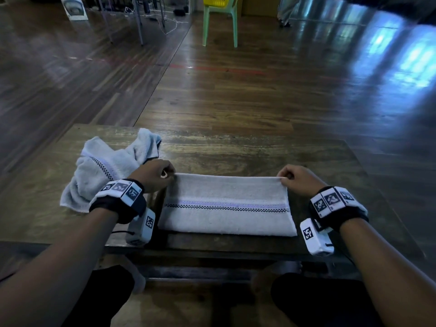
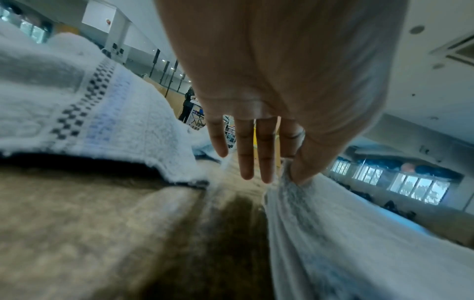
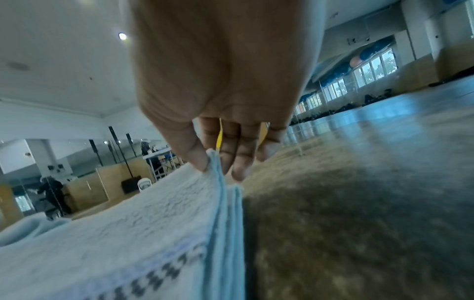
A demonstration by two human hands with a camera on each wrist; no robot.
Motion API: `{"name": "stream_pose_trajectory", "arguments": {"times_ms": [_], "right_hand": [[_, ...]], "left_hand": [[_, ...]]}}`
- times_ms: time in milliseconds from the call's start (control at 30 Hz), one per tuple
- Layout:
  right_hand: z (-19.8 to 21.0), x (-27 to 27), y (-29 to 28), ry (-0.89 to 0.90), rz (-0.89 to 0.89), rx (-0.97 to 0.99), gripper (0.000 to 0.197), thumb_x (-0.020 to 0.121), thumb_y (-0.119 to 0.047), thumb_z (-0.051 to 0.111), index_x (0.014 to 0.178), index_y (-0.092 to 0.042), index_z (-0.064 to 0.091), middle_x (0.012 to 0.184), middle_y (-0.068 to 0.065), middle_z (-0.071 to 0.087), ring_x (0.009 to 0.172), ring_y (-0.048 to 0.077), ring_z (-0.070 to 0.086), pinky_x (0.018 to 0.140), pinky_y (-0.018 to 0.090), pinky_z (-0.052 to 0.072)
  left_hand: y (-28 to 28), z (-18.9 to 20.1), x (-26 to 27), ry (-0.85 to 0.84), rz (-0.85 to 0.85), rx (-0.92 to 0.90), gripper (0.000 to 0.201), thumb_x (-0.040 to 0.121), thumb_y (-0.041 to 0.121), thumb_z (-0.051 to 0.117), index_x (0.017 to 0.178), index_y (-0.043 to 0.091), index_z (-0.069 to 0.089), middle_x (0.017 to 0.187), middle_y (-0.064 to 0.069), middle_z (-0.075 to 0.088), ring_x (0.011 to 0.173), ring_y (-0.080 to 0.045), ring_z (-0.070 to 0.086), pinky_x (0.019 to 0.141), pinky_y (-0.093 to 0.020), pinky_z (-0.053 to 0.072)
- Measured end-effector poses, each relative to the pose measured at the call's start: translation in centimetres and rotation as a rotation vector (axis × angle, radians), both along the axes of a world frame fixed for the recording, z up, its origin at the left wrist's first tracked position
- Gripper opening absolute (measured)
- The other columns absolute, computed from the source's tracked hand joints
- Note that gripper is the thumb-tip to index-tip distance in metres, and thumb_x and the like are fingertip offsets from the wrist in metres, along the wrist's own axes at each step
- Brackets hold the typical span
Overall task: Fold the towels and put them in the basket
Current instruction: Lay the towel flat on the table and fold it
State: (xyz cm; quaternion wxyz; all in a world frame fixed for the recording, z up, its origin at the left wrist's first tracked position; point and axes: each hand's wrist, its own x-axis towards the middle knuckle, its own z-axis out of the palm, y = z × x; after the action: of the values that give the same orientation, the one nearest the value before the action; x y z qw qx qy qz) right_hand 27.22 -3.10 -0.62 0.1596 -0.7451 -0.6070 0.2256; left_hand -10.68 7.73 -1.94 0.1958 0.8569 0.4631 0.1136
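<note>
A pale towel [image 1: 226,204] with a checkered stripe lies folded on the wooden table [image 1: 236,149], its far edge lifted. My left hand [image 1: 157,174] pinches the towel's far left corner [image 2: 290,178] between thumb and forefinger. At the far right corner [image 3: 214,162], my right hand [image 1: 296,177] pinches the layered edge the same way. A second towel [image 1: 106,166] of the same pattern lies crumpled at the table's left, just behind my left wrist, and fills the left side [image 2: 77,113] of the left wrist view. A yellow basket [image 1: 215,1] sits on a green chair far across the room.
The green chair [image 1: 220,22] stands on a shiny wooden floor [image 1: 283,79] beyond the table. Metal stand legs [image 1: 139,22] and cables lie at the far left. A person stands far off by a desk [image 3: 52,192]. My knees are under the table's near edge.
</note>
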Motion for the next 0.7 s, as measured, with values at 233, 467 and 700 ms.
{"name": "stream_pose_trajectory", "arguments": {"times_ms": [233,467,700], "right_hand": [[-2.0,-0.1,0.7,-0.087,-0.019,-0.111,0.014,0.089,-0.012,0.054,0.099,-0.011,0.064,0.097,0.004,0.063,0.089,0.017,0.055,0.076,0.028,0.042],[-2.0,-0.1,0.8,-0.121,-0.007,-0.099,0.007,0.086,-0.011,0.057,0.089,-0.016,0.06,0.092,0.006,0.064,0.088,0.023,0.06,0.075,0.034,0.048],[-2.2,-0.4,1.0,-0.105,-0.052,-0.101,0.015,0.085,-0.009,0.055,0.097,-0.017,0.06,0.098,-0.001,0.061,0.093,0.021,0.059,0.084,0.039,0.05]], "left_hand": [[0.9,-1.4,1.0,0.16,0.007,0.005,0.014,0.088,0.019,0.058,0.099,0.011,0.062,0.1,-0.007,0.064,0.091,-0.023,0.06,0.081,-0.035,0.049],[1.2,-1.5,1.3,0.169,0.007,-0.016,0.014,0.087,0.019,0.06,0.1,0.013,0.063,0.102,-0.007,0.064,0.093,-0.023,0.059,0.083,-0.034,0.048],[1.5,-1.6,1.2,0.261,0.023,-0.044,0.02,0.089,0.026,0.057,0.104,0.016,0.064,0.105,-0.006,0.06,0.096,-0.023,0.057,0.085,-0.034,0.046]]}}
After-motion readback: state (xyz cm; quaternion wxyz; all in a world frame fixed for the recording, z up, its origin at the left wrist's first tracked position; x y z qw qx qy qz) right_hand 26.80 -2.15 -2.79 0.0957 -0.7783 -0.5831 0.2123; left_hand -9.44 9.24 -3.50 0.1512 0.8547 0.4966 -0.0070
